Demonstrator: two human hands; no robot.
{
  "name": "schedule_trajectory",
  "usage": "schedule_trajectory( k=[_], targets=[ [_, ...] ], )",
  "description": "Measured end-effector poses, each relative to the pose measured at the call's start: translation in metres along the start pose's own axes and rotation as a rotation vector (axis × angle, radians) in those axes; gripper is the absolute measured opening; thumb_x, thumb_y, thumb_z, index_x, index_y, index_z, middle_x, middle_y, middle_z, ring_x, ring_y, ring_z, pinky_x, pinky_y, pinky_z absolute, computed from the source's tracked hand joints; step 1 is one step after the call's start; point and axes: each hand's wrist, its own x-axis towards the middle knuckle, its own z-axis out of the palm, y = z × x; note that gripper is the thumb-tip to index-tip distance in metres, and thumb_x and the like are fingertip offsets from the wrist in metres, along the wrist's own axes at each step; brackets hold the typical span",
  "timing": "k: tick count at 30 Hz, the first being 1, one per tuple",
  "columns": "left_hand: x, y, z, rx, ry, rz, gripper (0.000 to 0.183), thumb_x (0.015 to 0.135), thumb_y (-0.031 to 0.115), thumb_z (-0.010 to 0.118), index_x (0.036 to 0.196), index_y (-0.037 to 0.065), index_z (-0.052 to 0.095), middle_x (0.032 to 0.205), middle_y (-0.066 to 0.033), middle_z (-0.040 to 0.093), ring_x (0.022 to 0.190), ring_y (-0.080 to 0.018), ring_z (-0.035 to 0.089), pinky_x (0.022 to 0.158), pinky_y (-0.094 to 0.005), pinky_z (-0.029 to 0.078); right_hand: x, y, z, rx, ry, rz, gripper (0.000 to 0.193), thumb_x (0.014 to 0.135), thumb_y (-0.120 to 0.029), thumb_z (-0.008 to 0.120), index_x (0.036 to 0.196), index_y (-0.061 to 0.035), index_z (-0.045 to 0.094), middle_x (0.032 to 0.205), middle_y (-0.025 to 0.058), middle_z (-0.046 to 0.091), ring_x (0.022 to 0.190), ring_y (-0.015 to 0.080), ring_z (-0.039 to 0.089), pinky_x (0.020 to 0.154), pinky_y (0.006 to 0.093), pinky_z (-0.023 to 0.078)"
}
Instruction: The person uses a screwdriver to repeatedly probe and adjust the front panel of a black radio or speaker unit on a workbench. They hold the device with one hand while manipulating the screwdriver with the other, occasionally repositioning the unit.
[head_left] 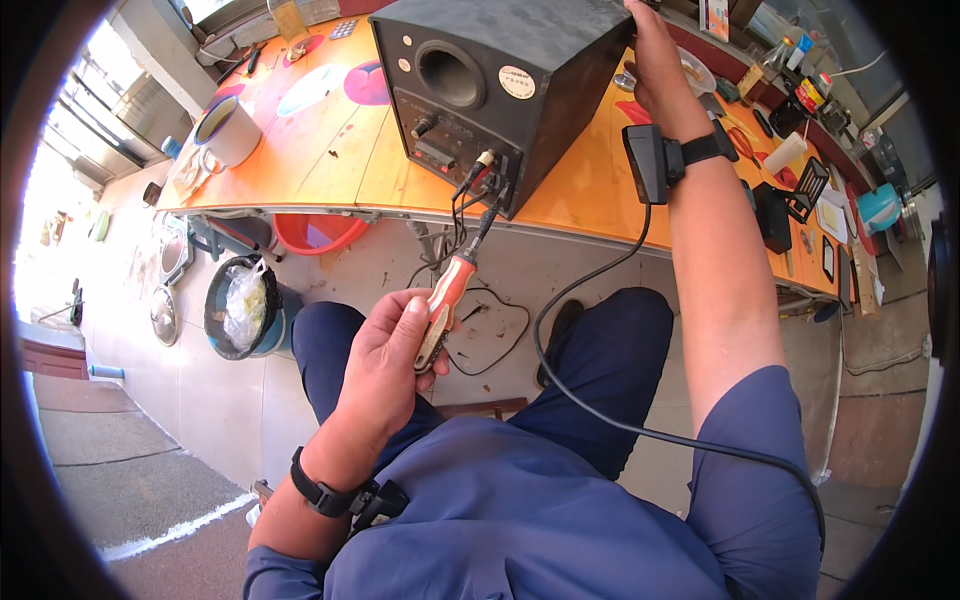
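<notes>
A black speaker box (570,95) stands tilted on the orange table, with a round port and a control panel facing me. Black cables (466,190) are plugged into its lower panel and hang over the table edge. In my left hand (385,350) is a screwdriver (445,300) with a red and cream handle, fingers closed round it. Its shaft points up toward the speaker's lower corner beside the cables; whether the tip touches, I cannot tell. My right hand (665,65) reaches far forward and holds the speaker's right rear corner, its fingertips partly out of sight.
A white pot (228,132) stands left on the table (320,160). Bottles, scissors (740,142) and small tools crowd its right side. Below are a red basin (320,232) and a lined bin (240,310). A black cable (570,385) runs from my right wrist device across my lap.
</notes>
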Motion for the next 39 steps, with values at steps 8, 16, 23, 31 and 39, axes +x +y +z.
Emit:
schedule_trajectory(
  k=[8, 16, 23, 31, 39],
  targets=[
    [0.001, 0.003, 0.004, 1.249, 0.205, 0.831, 0.035, 0.099, 0.023, 0.072, 0.120, -0.001, 0.058, 0.106, -0.0085, 0.067, 0.084, -0.0163, 0.069, 0.067, -0.0276, 0.053, -0.003, 0.002, 0.003, 0.030, 0.002, -0.056, 0.041, 0.100, -0.050, 0.057, 0.125, -0.0190, 0.065, 0.094, -0.0051, 0.059, 0.076, 0.0096, 0.047, 0.064, 0.0284, 0.036],
    [-0.001, 0.016, 0.006, -0.112, -0.073, -0.056, 0.035, 0.101, 0.017, 0.068, 0.128, -0.001, 0.055, 0.105, -0.0067, 0.066, 0.081, -0.0127, 0.068, 0.058, -0.0218, 0.049, -0.007, -0.006, 0.003, -0.010, 0.016, 0.029, 0.045, 0.099, -0.052, 0.057, 0.128, -0.0185, 0.064, 0.098, -0.0040, 0.060, 0.080, 0.0114, 0.048, 0.067, 0.0295, 0.038],
    [0.004, 0.003, 0.008, 0.193, 0.037, 0.147, 0.041, 0.097, 0.015, 0.073, 0.129, -0.001, 0.053, 0.106, -0.0064, 0.064, 0.085, -0.0111, 0.065, 0.062, -0.0221, 0.050, -0.006, -0.005, 0.001, -0.027, 0.012, 0.019, 0.047, 0.100, -0.051, 0.057, 0.131, -0.0158, 0.063, 0.104, -0.0030, 0.061, 0.088, 0.0114, 0.051, 0.075, 0.0290, 0.040],
    [0.003, 0.022, 0.002, -0.186, -0.100, -0.109, 0.030, 0.105, 0.022, 0.059, 0.126, 0.000, 0.056, 0.099, -0.0104, 0.068, 0.075, -0.0179, 0.069, 0.055, -0.0241, 0.050, 0.000, 0.004, -0.001, 0.010, 0.013, -0.040, 0.047, 0.101, -0.049, 0.058, 0.133, -0.0142, 0.063, 0.106, -0.0033, 0.062, 0.088, 0.0106, 0.051, 0.076, 0.0281, 0.040],
    [0.010, 0.007, 0.004, 0.031, -0.016, 0.028, 0.034, 0.099, 0.021, 0.071, 0.123, 0.003, 0.055, 0.097, -0.0097, 0.066, 0.074, -0.0169, 0.067, 0.052, -0.0243, 0.049, 0.000, 0.002, -0.002, 0.000, 0.018, -0.034, 0.047, 0.101, -0.050, 0.058, 0.132, -0.0145, 0.064, 0.104, -0.0027, 0.062, 0.086, 0.0105, 0.050, 0.076, 0.0276, 0.041]
  ],
)
